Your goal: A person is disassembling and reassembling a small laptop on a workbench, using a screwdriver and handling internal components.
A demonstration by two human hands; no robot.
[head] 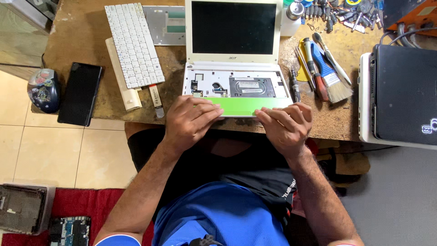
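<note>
Head view: left hand and right hand press spread fingers on the laptop atop a worn wooden table.

Loose white keyboard lies on the wooden bench, a cream plastic strip along its left edge. Black phone near the bench's left end, dark patterned mouse just beside it. Other side — paintbrush, red-handled screwdriver, pile of screwdriver bits at the back. Black closed laptop far right. On the floor — bare circuit board on red cloth.
</note>
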